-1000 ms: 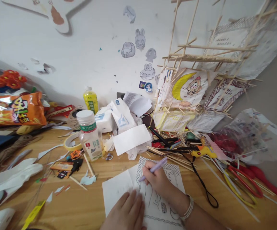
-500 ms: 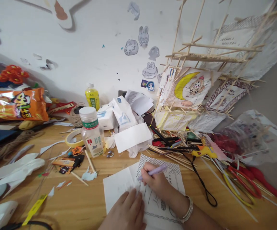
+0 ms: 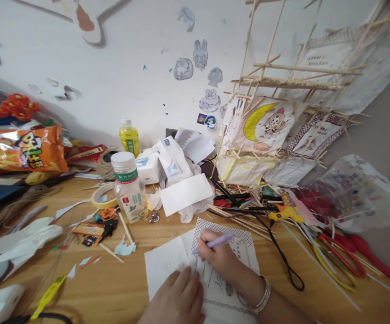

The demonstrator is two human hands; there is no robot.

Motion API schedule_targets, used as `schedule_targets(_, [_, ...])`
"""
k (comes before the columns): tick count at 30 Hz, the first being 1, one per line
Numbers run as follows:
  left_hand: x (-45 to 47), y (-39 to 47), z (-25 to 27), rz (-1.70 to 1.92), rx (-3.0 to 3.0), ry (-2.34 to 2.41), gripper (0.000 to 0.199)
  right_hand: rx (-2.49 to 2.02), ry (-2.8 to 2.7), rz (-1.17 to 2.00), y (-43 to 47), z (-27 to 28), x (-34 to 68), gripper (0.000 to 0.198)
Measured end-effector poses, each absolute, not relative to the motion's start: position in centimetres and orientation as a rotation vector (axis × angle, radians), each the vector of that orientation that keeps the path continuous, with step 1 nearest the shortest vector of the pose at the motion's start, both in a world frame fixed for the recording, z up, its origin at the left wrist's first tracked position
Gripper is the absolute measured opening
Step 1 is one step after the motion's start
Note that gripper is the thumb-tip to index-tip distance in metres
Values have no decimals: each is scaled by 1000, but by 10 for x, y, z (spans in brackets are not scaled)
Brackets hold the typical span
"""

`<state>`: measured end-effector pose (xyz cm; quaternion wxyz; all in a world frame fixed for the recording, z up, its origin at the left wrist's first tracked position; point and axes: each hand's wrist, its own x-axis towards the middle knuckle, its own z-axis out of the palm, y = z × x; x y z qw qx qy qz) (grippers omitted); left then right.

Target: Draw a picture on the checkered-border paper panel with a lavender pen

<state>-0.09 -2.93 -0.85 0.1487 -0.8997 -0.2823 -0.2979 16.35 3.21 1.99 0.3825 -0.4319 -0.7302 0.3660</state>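
A light purple pen (image 3: 219, 240) is gripped in my right hand (image 3: 211, 252), its tip touching a sheet of white paper (image 3: 163, 256). The paper lies on the wooden table and carries black drawn lines, a cross-hatched border at its top and right, and some handwriting. My left hand (image 3: 178, 294) rests flat on the sheet's lower part, fingers stretched out and holding nothing. Part of the drawing is hidden under both hands and my right forearm, which wears silver bangles (image 3: 264, 294).
Behind the paper stand a clear bottle (image 3: 129, 189) and tissue packs (image 3: 172, 157). At right are a stick frame with drawings (image 3: 265, 121), a yellow glue gun (image 3: 287, 213) and scissors (image 3: 345, 254). Tape (image 3: 102, 195), paper scraps and a snack bag (image 3: 22, 148) lie left.
The view has shifted very slightly. My right hand still holds the pen in nearly the same spot, and my left hand stays on the paper.
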Motion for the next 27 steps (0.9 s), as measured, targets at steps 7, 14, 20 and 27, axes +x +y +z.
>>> schedule_targets(7, [-2, -30, -9, -837, -2592, -811, 23, -1123, -1850, 954, 32, 20, 164, 31])
schedule_targets(14, [-1, -29, -7, -878, -2573, -811, 22, -1139, -1851, 947, 31, 20, 163, 29])
schedule_targets(20, [-1, -29, -12, -781, -2590, -820, 23, -1145, -1845, 958, 31, 22, 163, 31])
schedule_targets(27, [-2, -29, -14, -801, -2599, -799, 24, -1157, -1831, 963, 30, 20, 162, 30])
